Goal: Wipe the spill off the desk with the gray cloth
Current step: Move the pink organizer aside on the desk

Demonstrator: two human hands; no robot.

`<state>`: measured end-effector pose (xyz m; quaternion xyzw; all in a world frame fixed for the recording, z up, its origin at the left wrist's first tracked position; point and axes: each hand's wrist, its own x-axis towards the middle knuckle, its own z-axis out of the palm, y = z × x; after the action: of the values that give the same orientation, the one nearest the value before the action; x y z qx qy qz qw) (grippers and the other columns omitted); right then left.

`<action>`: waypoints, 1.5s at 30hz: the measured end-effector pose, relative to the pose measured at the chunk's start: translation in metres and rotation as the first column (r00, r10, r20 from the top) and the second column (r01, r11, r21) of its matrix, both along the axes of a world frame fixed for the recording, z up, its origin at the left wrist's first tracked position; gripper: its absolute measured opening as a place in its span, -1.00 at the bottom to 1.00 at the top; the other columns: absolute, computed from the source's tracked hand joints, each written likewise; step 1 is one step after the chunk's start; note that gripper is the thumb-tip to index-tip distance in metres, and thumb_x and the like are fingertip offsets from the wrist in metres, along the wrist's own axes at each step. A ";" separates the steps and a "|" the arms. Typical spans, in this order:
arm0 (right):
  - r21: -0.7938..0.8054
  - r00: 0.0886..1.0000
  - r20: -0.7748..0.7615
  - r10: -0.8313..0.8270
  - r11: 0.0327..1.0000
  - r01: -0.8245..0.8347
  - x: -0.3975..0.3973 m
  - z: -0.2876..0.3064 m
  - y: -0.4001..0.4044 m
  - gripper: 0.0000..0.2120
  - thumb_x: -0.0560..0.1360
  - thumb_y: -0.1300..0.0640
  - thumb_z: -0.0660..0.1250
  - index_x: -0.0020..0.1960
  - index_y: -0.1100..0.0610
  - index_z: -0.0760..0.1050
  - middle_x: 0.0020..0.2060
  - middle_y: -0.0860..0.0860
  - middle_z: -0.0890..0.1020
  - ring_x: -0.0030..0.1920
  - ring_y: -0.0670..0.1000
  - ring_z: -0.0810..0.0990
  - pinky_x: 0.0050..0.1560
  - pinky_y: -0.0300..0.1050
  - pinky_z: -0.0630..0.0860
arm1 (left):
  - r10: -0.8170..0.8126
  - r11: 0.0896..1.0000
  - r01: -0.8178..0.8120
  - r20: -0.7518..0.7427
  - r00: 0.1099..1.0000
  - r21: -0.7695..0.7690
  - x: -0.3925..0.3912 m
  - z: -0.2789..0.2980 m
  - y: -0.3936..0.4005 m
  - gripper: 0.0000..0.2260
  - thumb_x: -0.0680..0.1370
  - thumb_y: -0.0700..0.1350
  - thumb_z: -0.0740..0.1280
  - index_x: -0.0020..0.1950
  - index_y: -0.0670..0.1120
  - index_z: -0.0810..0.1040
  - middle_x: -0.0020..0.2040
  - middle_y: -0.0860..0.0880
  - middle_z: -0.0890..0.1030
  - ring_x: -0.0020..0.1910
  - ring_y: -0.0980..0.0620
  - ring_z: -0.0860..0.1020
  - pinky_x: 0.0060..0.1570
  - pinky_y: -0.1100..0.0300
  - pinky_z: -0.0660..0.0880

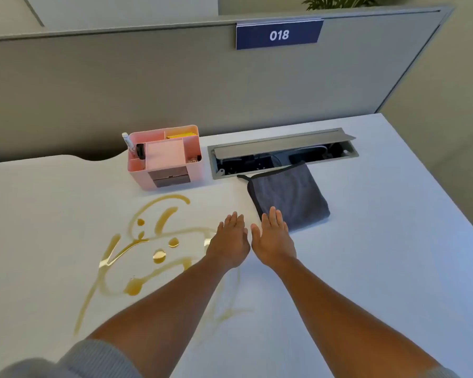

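A pink organizer (165,156) stands at the back of the white counter (380,255), just beside an open cable tray (281,152) with its lid raised. The gray cloth (292,196) lies folded in front of the tray, its far corner reaching over the tray's rim. An amber spill (148,241) loops across the counter left of the cloth, running from near the organizer toward the near edge. Both hands reach forward side by side, fingers straight, holding nothing. The left hand (231,242) is over the spill's right edge; the right hand (273,238) has its fingertips over the cloth's near corner. A gray partition (175,85) bearing a "018" sign (279,35) backs the counter. Bare counter extends to the right.
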<state>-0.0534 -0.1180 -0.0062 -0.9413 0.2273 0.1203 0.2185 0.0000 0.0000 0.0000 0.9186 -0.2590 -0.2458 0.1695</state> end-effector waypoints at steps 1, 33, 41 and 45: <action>0.000 1.000 -0.013 -0.013 1.000 0.013 0.000 -0.003 0.001 -0.38 0.68 -0.19 -0.14 0.62 0.14 0.00 0.62 0.09 -0.12 0.61 0.09 -0.19 0.57 0.01 -0.12 | -0.012 1.000 0.012 0.007 1.000 0.016 0.003 -0.002 0.000 -0.53 0.71 -0.05 -0.09 0.61 -0.15 0.00 0.63 -0.13 -0.03 0.61 -0.09 -0.08 0.57 0.01 -0.07; 0.616 0.880 0.064 -0.471 0.712 0.337 0.168 0.048 0.076 -0.53 0.65 -0.06 0.15 0.51 0.07 0.34 0.46 0.05 0.44 0.39 0.13 0.46 0.37 0.07 0.44 | 0.710 -0.117 -0.950 -0.693 0.123 -0.289 0.156 0.024 0.086 -0.58 0.68 0.12 0.05 0.37 -0.12 0.43 0.28 -0.19 0.54 0.26 -0.16 0.51 0.34 -0.06 0.44; 0.670 0.851 0.076 -0.519 0.659 0.341 0.203 0.051 0.088 -0.78 0.65 0.03 0.14 0.02 0.11 0.52 0.05 0.08 0.66 -0.02 0.04 0.57 0.09 -0.07 0.56 | 0.750 -0.116 -0.955 -0.654 0.095 -0.272 0.188 0.028 0.109 -0.75 0.64 0.04 0.21 0.24 -0.05 0.45 0.10 -0.06 0.55 -0.09 0.03 0.48 -0.05 0.17 0.43; 0.682 0.817 0.075 -0.572 0.627 0.376 0.212 0.048 0.091 -0.76 0.65 0.03 0.17 0.14 0.11 0.54 0.01 0.01 0.60 0.01 0.03 0.55 0.06 -0.09 0.55 | 0.745 -0.133 -0.961 -0.663 0.066 -0.245 0.196 0.030 0.118 -0.84 0.61 0.09 0.25 -0.02 0.02 0.42 -0.01 -0.03 0.57 -0.12 0.01 0.50 -0.02 0.16 0.48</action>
<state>0.1588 -0.0272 0.0414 -0.7205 0.3808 -0.0092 0.5795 0.1964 0.1180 0.0304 0.6636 0.3856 -0.0947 0.6340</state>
